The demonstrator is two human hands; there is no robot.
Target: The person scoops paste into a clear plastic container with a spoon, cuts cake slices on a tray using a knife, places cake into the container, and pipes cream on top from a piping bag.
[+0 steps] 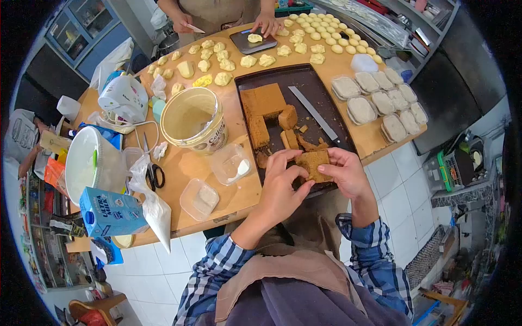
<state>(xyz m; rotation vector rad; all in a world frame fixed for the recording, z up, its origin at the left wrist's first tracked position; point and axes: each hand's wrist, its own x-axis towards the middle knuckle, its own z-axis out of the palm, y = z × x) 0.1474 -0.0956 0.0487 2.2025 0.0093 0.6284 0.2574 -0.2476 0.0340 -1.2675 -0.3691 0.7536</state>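
Between my two hands is a brown piece of sponge cake (pixel 313 165), held above the near end of a dark baking tray (pixel 326 103). My left hand (pixel 283 182) grips its left side with thumb and fingers. On its right side, my right hand (pixel 347 173) has the thumb across the face of the cake. A larger cut block of cake (pixel 263 99) lies in the tray's far left corner, with loose pieces and crumbs nearer me. Along the tray's right part rests a long knife (pixel 312 114), its dark handle close to my right hand.
Left of the tray stand a tub (pixel 193 119), two small plastic containers (pixel 199 199), a piping bag (pixel 157 212), scissors (pixel 154 173) and a milk carton (pixel 111 212). Filled boxes (pixel 361 110) stand right. Across the table, another person's hand (pixel 267 24) touches dough (pixel 254 38) on a scale.
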